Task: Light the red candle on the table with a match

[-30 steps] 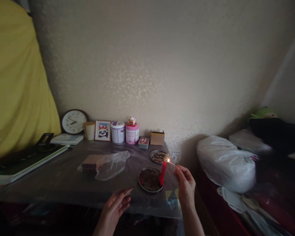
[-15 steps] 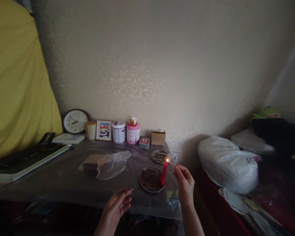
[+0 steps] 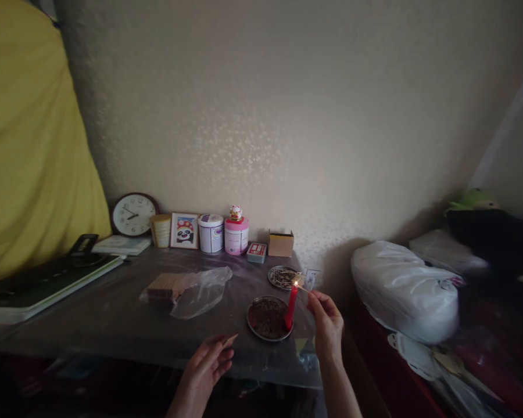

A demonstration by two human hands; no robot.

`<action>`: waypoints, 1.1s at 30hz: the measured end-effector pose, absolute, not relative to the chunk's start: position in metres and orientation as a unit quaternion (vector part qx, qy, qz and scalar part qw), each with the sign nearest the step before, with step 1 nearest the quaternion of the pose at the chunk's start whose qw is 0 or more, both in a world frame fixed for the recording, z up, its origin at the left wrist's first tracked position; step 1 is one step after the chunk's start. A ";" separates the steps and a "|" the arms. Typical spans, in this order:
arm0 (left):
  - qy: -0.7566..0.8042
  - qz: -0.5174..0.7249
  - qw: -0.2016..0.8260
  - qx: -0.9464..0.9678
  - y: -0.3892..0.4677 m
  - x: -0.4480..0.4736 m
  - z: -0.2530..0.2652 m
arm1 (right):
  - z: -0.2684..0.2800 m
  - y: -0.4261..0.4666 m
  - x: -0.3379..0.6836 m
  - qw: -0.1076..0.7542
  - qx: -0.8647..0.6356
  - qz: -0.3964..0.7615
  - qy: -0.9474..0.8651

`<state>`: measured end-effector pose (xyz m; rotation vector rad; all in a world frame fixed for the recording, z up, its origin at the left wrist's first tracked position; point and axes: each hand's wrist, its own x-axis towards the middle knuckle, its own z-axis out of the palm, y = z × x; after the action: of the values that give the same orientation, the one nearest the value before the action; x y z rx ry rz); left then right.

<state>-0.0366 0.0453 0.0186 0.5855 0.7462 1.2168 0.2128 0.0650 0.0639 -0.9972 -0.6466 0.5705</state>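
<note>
Right now the right hand (image 3: 328, 326) has its thumb and fingertips pinched shut on a thin match (image 3: 302, 288), whose far end burns at the tip of a red candle (image 3: 291, 306). That candle stands upright at the right rim of a round metal dish (image 3: 265, 319), near the front right corner of the table (image 3: 104, 319). The left hand (image 3: 206, 364) hangs at the table's front edge, fingers curled around a small tan matchbox (image 3: 229, 339) that sticks out between thumb and forefinger. A second, smaller dish (image 3: 282, 277) sits just behind the first, close to the right edge. Toward the middle of the surface lies a clear plastic bag (image 3: 200, 293) with a brown block (image 3: 168, 285) half inside. Along the back edge, against the wall, stand a clock (image 3: 133, 215), a small framed picture (image 3: 184, 230), two tubs (image 3: 210, 233) and a cardboard box (image 3: 280, 242).
</note>
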 end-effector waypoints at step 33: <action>0.334 0.550 0.713 0.280 0.043 -0.037 0.016 | 0.068 0.062 0.210 0.790 -0.463 0.267 -0.302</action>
<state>-0.0375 0.0426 0.0158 0.6199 0.7412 1.2189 0.2104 0.0617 0.0681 -0.9970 -0.6493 0.5747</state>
